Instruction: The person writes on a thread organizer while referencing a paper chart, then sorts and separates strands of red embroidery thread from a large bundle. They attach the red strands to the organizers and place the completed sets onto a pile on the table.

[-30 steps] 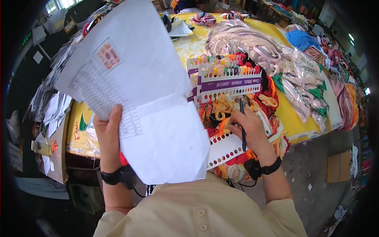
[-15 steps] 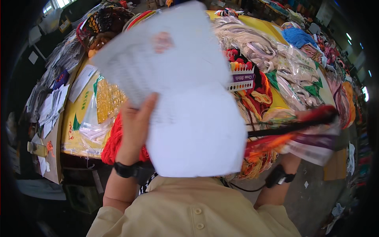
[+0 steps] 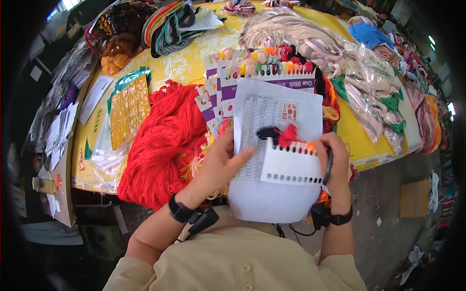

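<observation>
A white sheet with a printed table and a small red picture, the chart [image 3: 250, 194], lies over several purple-and-white thread cards [image 3: 296, 83] strung with coloured skeins. My left hand [image 3: 221, 162] is at the chart's left edge, thumb spread away from the fingers and reaching over the paper. Some of its fingertips are hard to see. On the right, my right hand [image 3: 336, 162] is closed on the end of a white punched thread card [image 3: 291, 167]. Black, red and orange thread hangs in its holes, lying across the chart. A dark strand runs down by my right fingers.
A big red yarn bundle [image 3: 162, 140] lies left of the cards on the yellow table [image 3: 179, 65]. Cream yarn [image 3: 286, 36], bagged skeins [image 3: 369, 104], multicoloured hanks [image 3: 170, 29] and a bag of gold packets [image 3: 128, 114] surround it. Paper stacks [image 3: 63, 121] stand at far left.
The chart has come down from in front of me onto the thread cards. My right hand has brought its thread card inward from the right, over the chart. My left thumb has moved off its earlier grip.
</observation>
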`<state>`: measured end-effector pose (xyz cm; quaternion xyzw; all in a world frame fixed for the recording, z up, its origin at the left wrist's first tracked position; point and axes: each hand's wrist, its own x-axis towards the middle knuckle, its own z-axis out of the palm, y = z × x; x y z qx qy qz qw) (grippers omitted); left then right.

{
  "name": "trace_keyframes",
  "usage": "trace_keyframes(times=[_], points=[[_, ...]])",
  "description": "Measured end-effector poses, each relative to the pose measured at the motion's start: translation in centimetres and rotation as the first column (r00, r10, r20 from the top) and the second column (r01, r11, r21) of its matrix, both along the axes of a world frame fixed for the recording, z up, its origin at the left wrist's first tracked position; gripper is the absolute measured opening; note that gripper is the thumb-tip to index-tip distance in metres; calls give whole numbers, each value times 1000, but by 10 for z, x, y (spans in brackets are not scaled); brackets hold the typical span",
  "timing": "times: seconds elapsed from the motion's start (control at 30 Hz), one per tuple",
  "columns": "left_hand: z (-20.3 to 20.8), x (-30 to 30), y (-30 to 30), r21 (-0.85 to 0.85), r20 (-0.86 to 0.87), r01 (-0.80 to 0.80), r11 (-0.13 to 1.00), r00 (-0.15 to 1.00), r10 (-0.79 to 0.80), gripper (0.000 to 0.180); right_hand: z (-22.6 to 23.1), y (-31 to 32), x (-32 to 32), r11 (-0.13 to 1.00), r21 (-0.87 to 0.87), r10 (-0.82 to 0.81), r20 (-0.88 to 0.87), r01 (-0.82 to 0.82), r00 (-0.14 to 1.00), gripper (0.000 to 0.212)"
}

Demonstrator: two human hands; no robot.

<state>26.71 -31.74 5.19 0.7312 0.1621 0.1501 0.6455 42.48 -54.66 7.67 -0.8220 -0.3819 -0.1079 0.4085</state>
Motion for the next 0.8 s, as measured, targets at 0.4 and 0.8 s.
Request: trace_keyframes(times=[0.4, 0.8], points=[[-6, 4, -20, 939, 185, -26, 343, 880, -438, 36, 19, 17, -19, 905, 400, -44, -248, 144, 968, 32], [21, 23, 1, 925, 225, -126, 357, 941, -251, 41, -22, 24, -49, 949, 303, 90, -531, 90, 843, 13]])
